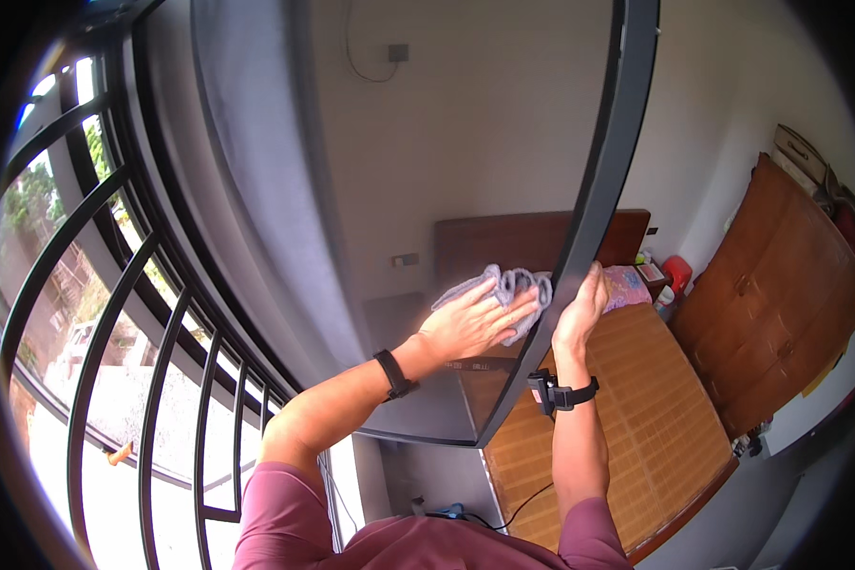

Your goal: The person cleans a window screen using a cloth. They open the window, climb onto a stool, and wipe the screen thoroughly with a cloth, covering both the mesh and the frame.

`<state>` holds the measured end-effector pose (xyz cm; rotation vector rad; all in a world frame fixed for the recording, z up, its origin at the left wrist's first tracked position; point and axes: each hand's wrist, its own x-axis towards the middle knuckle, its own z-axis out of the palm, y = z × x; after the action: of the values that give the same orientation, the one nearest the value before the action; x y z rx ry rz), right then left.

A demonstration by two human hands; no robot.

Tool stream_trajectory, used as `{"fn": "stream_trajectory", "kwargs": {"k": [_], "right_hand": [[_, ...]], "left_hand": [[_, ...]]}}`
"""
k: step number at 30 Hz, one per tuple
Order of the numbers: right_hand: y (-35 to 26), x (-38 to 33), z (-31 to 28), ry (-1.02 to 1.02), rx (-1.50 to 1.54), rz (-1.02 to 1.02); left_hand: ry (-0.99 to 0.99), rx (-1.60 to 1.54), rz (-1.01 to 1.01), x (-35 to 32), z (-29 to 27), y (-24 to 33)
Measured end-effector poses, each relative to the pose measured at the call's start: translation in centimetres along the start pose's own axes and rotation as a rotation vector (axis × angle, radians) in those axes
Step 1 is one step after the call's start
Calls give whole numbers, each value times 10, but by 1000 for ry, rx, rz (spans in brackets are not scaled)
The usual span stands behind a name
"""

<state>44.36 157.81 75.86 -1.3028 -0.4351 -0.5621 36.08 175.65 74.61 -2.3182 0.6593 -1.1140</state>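
Observation:
A grey cloth (524,285) lies bunched against the glass pane (484,133) of a dark-framed window sash that stands swung into the room. My left hand (470,323) presses the cloth flat to the glass, its fingers spread over it, close to the sash's upright edge. On the other side of that edge, my right hand (579,309) holds the window frame (606,161), with its fingertips partly hidden behind it. Both wrists wear black bands; the right one carries a small black device (543,389).
Black window bars (81,237) curve along the left, with daylight outside. A grey curtain (256,142) hangs beside the pane. Below right is a bed with a woven mat (627,399) and a brown headboard (627,237). A wooden wardrobe (760,294) stands at far right.

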Motion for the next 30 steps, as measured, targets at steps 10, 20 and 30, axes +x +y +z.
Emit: {"fn": "stream_trajectory", "kwargs": {"k": [10,20,30], "right_hand": [[1,-6,-4,-16,272,55],[4,-2,-2,-48,318,96],[4,-4,-7,-45,306,68]], "left_hand": [[556,318,-670,36,-111,-195],[-47,-69,-66,-50,8,0],[397,181,-935,-101,-63,-167]]}}
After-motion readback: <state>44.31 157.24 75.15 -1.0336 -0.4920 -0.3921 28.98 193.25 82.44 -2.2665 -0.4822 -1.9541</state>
